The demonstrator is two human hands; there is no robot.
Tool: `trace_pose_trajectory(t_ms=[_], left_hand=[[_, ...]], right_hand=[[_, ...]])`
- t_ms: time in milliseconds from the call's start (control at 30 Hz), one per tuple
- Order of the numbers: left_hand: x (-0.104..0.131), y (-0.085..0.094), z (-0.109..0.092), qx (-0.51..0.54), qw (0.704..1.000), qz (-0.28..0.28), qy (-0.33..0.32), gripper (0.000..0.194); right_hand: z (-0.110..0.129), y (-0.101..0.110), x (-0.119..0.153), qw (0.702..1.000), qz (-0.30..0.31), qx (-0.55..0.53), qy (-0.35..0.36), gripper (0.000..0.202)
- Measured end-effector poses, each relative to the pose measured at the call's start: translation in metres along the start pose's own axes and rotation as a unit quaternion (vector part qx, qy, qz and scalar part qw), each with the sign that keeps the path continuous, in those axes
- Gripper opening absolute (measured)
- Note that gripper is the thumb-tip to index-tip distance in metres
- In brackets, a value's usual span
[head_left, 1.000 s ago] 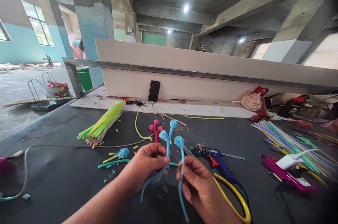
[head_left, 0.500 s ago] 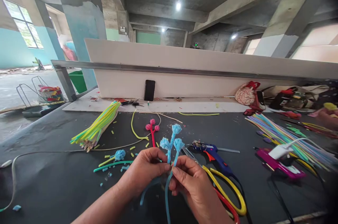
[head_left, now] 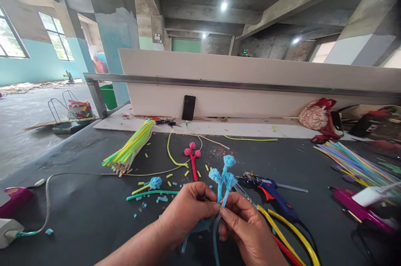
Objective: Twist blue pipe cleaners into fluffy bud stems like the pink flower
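Note:
Between my two hands stands a blue pipe cleaner flower sprig (head_left: 223,177), its three fuzzy heads pointing up and long stem ends hanging below. My left hand (head_left: 196,207) pinches the stems from the left, thumb and forefinger closed. From the right, my right hand (head_left: 242,224) pinches the same stems at the joint, its fingertips close to the left thumb. Just beyond lies a pink pipe cleaner sprig (head_left: 193,159) with similar heads. A loose blue head (head_left: 156,182) rests left of my hands, beside a green pipe cleaner (head_left: 152,194).
To the right lie a blue glue gun (head_left: 275,195) and scissors with yellow and red handles (head_left: 291,234). Pipe cleaner bundles sit at left (head_left: 131,147) and right (head_left: 357,161). A phone (head_left: 189,107) leans on the back board. A purple power strip (head_left: 360,211) is at far right.
The view has turned left, so everything sits further right and a second purple strip shows at the left edge. Both hands still pinch the blue sprig.

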State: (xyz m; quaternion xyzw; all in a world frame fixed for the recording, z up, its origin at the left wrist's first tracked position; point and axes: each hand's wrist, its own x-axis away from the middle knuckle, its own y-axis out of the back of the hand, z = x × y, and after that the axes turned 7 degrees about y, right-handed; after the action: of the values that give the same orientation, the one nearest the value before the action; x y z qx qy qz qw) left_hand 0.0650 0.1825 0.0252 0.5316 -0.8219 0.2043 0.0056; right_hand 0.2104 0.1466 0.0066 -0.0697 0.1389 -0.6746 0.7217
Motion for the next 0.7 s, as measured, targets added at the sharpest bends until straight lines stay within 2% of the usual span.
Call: trace_pose_trajectory(t_ms=[167, 333, 533, 700], left_hand=[[-0.002, 0.001, 0.002, -0.001, 1.000, -0.002, -0.001, 0.030], [-0.001, -0.001, 0.000, -0.016, 1.000, -0.018, 0.006, 0.027], [-0.001, 0.000, 0.003, -0.003, 1.000, -0.009, 0.008, 0.026], [-0.001, 0.001, 0.003, -0.006, 1.000, -0.010, 0.002, 0.020]], right_hand=[[-0.001, 0.007, -0.001, 0.998, -0.008, 0.060, -0.002, 0.022], [0.007, 0.004, 0.000, 0.996, -0.002, 0.087, -0.005, 0.025], [0.012, 0.001, 0.000, 0.983, 0.014, 0.180, 0.029, 0.024], [0.004, -0.002, -0.001, 0.987, 0.004, 0.156, 0.043, 0.023]])
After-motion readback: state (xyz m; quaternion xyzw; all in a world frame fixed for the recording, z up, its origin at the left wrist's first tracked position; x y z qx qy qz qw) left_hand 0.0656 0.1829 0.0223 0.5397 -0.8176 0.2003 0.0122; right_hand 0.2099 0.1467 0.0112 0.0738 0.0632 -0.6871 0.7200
